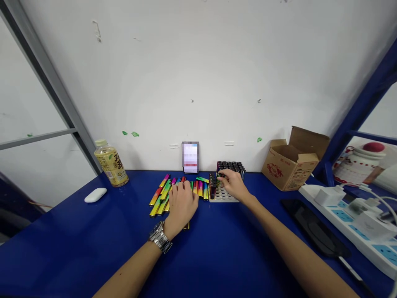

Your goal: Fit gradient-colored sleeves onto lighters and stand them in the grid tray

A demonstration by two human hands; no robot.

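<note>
Several shiny rainbow-coloured tubes point(163, 194) lie in a loose pile on the blue table. Over the pile's right part is my left hand point(181, 205), its fingers curled down onto the tubes and their tips mostly hidden. A white tray with holes point(222, 196) stands to the right, with several dark-topped tubes point(231, 165) upright in its back rows and along its left side. My right hand point(232, 182) is closed in a pinch on a tube point(218, 180) at the tray's left part. Its fingers partly cover that tube.
A phone point(190, 157) stands against the wall behind the pile. Left are a drink bottle point(112, 163) and a white earbud case point(95, 195). Right are an open cardboard box point(293, 161), a black phone point(314, 227) on a cable, and a power strip point(350, 223) with chargers.
</note>
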